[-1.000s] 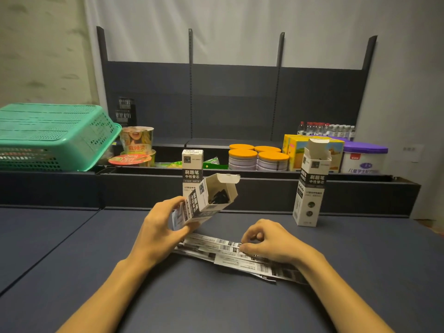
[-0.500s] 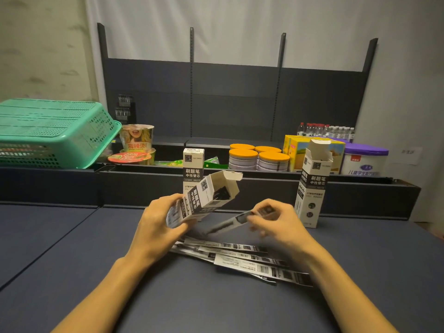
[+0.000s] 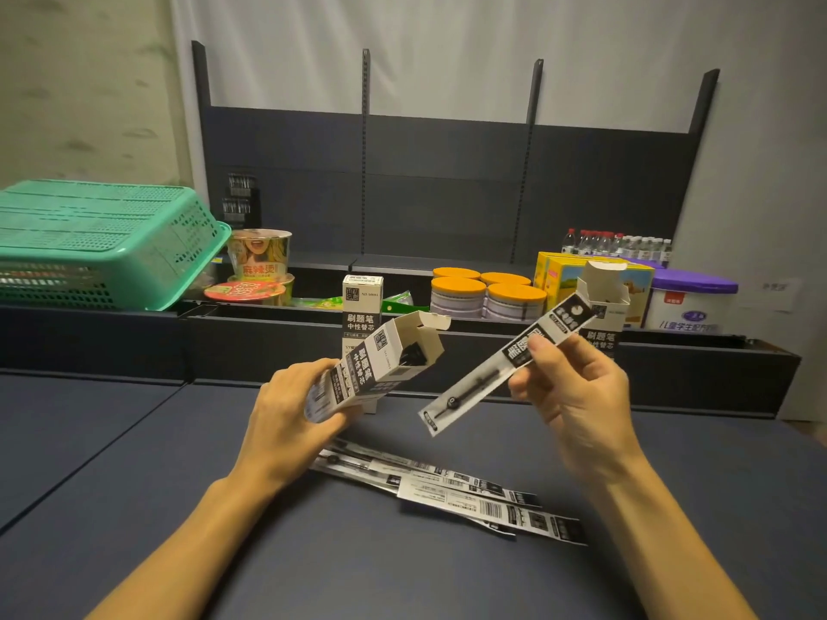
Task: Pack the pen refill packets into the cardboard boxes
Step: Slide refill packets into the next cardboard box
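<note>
Noted left hand [image 3: 286,409] gripping tilted open box [image 3: 376,364], right hand [image 3: 568,387] pinching raised refill packet [image 3: 496,371] just beside its mouth, apparently part-filled; lower end best squared to opening before sliding.

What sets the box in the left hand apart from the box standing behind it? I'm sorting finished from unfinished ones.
The held box is tilted with its open mouth up and to the right, gripped by the left hand; the standing box is upright on the table.
The held box's top flap is open, with dark contents showing inside; the standing box's top is closed.
Both carry the same black-and-white print and look alike in shape.
</note>
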`<state>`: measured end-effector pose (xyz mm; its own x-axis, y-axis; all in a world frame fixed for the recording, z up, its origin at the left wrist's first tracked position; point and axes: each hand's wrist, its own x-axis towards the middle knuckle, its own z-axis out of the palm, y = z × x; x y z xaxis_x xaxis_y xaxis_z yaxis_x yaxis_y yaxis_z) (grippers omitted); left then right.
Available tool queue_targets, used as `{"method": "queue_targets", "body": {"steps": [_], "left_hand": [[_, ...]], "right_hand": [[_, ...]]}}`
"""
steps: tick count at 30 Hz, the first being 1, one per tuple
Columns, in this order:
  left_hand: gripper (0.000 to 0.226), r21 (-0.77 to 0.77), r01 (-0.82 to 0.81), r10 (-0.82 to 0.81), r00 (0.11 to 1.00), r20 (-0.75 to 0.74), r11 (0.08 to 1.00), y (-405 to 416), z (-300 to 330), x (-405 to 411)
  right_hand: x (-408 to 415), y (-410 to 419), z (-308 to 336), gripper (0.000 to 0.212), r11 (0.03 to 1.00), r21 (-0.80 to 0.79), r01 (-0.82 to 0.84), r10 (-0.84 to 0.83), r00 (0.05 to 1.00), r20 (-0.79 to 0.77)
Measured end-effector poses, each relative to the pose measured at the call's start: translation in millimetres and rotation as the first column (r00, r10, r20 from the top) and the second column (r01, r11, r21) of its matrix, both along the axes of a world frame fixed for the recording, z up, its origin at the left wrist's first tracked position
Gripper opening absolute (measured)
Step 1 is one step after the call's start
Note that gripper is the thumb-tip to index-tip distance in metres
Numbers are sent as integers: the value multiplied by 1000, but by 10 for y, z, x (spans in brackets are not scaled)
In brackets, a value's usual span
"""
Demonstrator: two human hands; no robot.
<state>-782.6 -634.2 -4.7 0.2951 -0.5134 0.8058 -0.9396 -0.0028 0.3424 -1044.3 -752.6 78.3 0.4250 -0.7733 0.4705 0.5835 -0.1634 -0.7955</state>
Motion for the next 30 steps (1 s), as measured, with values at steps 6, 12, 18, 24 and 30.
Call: {"method": "queue_targets", "body": {"steps": [6, 12, 18, 24, 30], "left_hand": [[63, 6, -10, 10, 1000, 10, 1000, -3, -11, 29], [62, 16, -16, 16, 1000, 20, 1000, -12, -14, 15], [64, 24, -16, 16, 1000, 21, 1000, -5, -5, -8], [65, 28, 2, -2, 1000, 19, 1000, -13, -7, -44], [62, 27, 40, -41, 998, 37, 999, -31, -7, -83]], "right_hand": [[-42, 17, 42, 7, 999, 51, 9, -16, 990, 141], [1, 54, 28, 9, 967, -41, 253, -246, 960, 135], [31, 94, -42, 10, 878, -256, 404, -395, 914, 89], [108, 110, -114, 5, 858, -351, 376, -377, 924, 67], [265, 49, -221, 2, 897, -362, 253, -320, 937, -137]]}}
